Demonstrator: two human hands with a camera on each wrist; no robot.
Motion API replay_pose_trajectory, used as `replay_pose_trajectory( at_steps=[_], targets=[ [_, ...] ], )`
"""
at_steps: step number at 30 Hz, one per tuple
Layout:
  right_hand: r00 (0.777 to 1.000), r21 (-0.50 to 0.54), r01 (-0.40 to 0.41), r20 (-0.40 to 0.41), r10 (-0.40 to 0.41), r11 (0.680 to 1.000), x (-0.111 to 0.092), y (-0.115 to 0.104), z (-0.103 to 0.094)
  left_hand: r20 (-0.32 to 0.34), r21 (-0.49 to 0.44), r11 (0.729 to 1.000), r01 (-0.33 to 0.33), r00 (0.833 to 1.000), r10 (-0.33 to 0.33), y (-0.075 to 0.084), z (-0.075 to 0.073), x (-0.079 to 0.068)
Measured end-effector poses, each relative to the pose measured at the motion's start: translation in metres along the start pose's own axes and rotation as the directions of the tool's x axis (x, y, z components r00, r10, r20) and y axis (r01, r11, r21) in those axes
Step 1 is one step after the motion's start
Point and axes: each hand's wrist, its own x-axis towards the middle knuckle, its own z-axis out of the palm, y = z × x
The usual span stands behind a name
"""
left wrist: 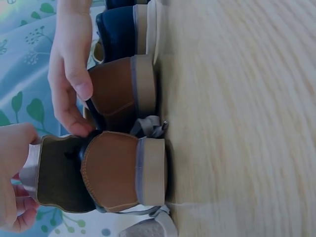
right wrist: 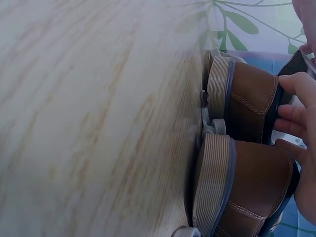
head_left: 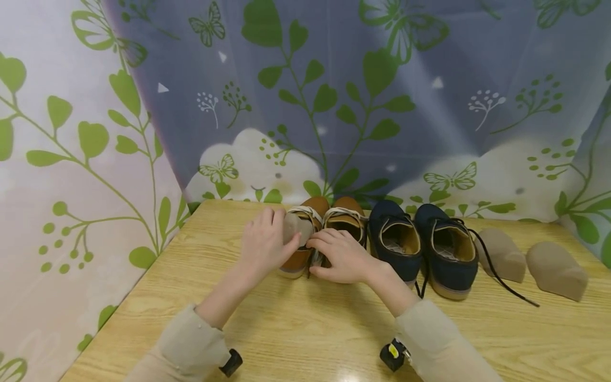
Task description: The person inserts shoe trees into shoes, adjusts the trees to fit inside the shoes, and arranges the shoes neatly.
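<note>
A beige shoe insert (head_left: 302, 228) stands partly inside the left brown shoe (left wrist: 111, 170), its upper part sticking out above the collar. My left hand (head_left: 267, 241) grips that upper end between thumb and fingers; its dark inner face shows in the left wrist view. My right hand (head_left: 343, 255) reaches over the other brown shoe (right wrist: 259, 182), its fingertips at the collar of the left brown shoe and its thumb near the other's collar. Both brown shoes have white laces and ribbed pale soles, heels toward me. The insert's lower end is hidden inside the shoe.
Two navy shoes (head_left: 446, 254) stand right of the brown pair, a black lace (head_left: 506, 281) trailing over the wooden table (head_left: 305, 329). Farther right lie two more beige inserts (head_left: 556, 270). A leaf-patterned cloth (head_left: 343, 132) hangs behind.
</note>
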Motion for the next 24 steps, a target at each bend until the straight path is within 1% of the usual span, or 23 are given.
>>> replay_pose_trajectory(
  at_steps=[5,13,21,24],
  targets=[
    [1.0,0.01,0.003,0.008,-0.003,1.0,0.0,0.001,-0.001,-0.021,0.027,1.0,-0.011,1.0,0.011,0.001,0.003,-0.001],
    [1.0,0.016,-0.006,0.021,0.006,1.0,0.0,0.0,-0.002,0.017,0.061,0.998,0.034,0.999,-0.035,0.008,0.003,-0.001],
    [1.0,-0.01,0.003,0.022,-0.003,1.0,0.0,-0.001,-0.003,0.008,0.077,0.997,0.026,1.0,-0.027,0.011,0.006,-0.001],
    [1.0,-0.017,0.002,0.02,-0.002,1.0,0.0,-0.001,-0.004,0.026,0.081,0.996,0.031,0.999,-0.033,0.013,0.005,-0.001]
  ],
)
